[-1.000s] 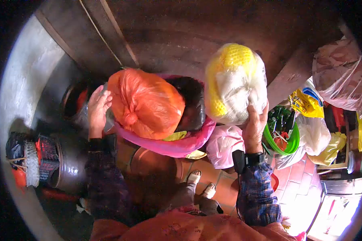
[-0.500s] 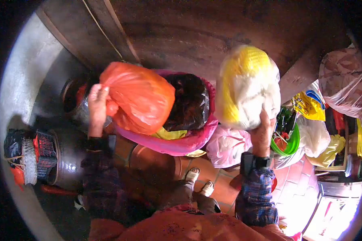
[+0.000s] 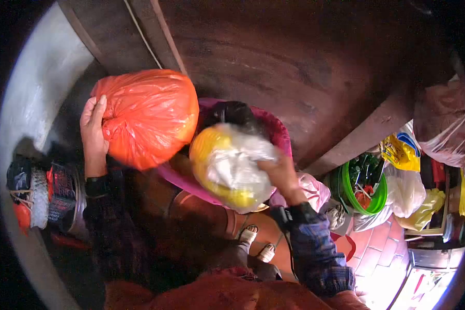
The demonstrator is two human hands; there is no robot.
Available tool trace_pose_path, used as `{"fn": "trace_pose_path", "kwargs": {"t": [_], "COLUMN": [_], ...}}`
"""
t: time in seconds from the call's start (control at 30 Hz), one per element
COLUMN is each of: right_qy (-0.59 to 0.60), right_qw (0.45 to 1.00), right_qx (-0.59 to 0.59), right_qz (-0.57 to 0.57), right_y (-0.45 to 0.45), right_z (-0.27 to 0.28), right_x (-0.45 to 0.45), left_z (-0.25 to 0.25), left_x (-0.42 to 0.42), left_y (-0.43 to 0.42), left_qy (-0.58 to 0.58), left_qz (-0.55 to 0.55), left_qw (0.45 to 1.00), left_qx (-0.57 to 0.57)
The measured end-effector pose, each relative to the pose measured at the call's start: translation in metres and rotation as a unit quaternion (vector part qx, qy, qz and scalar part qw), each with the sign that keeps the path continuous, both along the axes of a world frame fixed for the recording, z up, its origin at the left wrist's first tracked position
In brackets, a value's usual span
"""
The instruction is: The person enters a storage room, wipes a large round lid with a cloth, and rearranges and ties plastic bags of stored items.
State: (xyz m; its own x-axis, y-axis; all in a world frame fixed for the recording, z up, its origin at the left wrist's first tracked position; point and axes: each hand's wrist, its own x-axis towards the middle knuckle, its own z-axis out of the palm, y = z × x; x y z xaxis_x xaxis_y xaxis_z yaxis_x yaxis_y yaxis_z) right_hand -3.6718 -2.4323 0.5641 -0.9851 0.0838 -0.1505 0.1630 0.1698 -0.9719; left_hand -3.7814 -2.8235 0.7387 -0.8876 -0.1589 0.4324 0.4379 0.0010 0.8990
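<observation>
My left hand (image 3: 94, 116) is closed on the gathered side of a full orange plastic bag (image 3: 152, 116), lifted at the left. With my right hand (image 3: 281, 173) I grip a bulging white-and-yellow plastic bag (image 3: 237, 173), a little blurred, above the front of a pink sack-like container (image 3: 281, 129). A black plastic bag (image 3: 235, 114) sits inside that pink container. What the two held bags contain is hidden, and so is part of the container below them.
To the right stands a green bucket (image 3: 381, 199) with dark items in it. White bags (image 3: 405, 186) and a yellow bag (image 3: 423, 209) lie beside it. A dark basket (image 3: 62, 191) is at the left. Behind rises a brown wooden panel (image 3: 294, 67).
The orange bag has moved left with my left hand, uncovering part of the container. My right hand has brought the white-and-yellow bag left and down, over the container's front.
</observation>
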Motion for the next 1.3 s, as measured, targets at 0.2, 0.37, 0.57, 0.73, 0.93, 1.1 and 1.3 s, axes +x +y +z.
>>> {"fn": "trace_pose_path", "kwargs": {"t": [0.2, 0.37, 0.57, 0.73, 0.93, 1.1, 1.3], "right_qy": [0.167, 0.170, 0.143, 0.113, 0.094, 0.103, 0.116], "right_qw": [0.951, 0.930, 0.923, 0.919, 0.910, 0.897, 0.863], "right_qx": [-0.136, -0.134, -0.146, -0.169, -0.187, -0.191, -0.201], "right_qz": [-0.220, -0.296, -0.327, -0.337, -0.358, -0.386, -0.449], "right_y": [0.088, 0.121, 0.123, 0.114, 0.115, 0.138, 0.157], "right_z": [0.053, 0.034, 0.016, -0.004, -0.020, -0.021, -0.017], "right_x": [0.093, 0.164, 0.213, 0.245, 0.283, 0.304, 0.366], "left_z": [-0.025, -0.093, -0.098, -0.116, -0.197, -0.221, -0.180], "left_x": [0.003, -0.042, 0.033, 0.079, 0.112, 0.132, 0.173], "left_y": [-0.005, 0.045, 0.214, 0.369, 0.455, 0.425, 0.393], "left_qy": [-0.011, -0.102, 0.227, 0.160, 0.001, -0.157, -0.006], "left_qz": [-0.006, 0.019, -0.044, -0.349, -0.413, -0.498, -0.327], "left_qw": [0.999, 0.933, 0.893, 0.891, 0.814, 0.744, 0.908], "left_qx": [-0.033, -0.345, -0.386, -0.242, -0.409, -0.418, -0.260]}}
